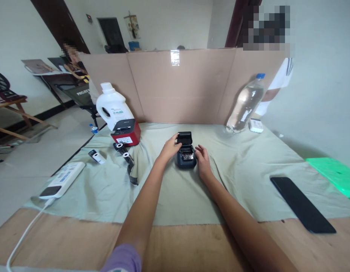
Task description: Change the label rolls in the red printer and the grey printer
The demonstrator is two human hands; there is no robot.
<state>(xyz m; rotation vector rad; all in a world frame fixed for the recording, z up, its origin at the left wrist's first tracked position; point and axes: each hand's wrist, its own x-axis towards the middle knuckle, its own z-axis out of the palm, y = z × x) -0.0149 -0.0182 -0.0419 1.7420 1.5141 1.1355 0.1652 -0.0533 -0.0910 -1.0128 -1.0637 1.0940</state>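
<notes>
A small dark portable thermal printer sits on the green cloth straight ahead, its lid raised. Something shiny shows in its open compartment. My left hand is at the printer's left side, thumb and fingers closed on the edge by the lid hinge. On the opposite side, my right hand rests with its fingers apart and partly bent, fingertips at the printer's right edge; whether they touch it is hard to see. Left of my arms lie black paper rolls with white cores, one strip partly unrolled.
At the left are a red-and-black printer, a white jug, a small white roll and a white power bank with cable. A tilted water bottle and black phone are right. A cardboard screen stands behind; people beyond.
</notes>
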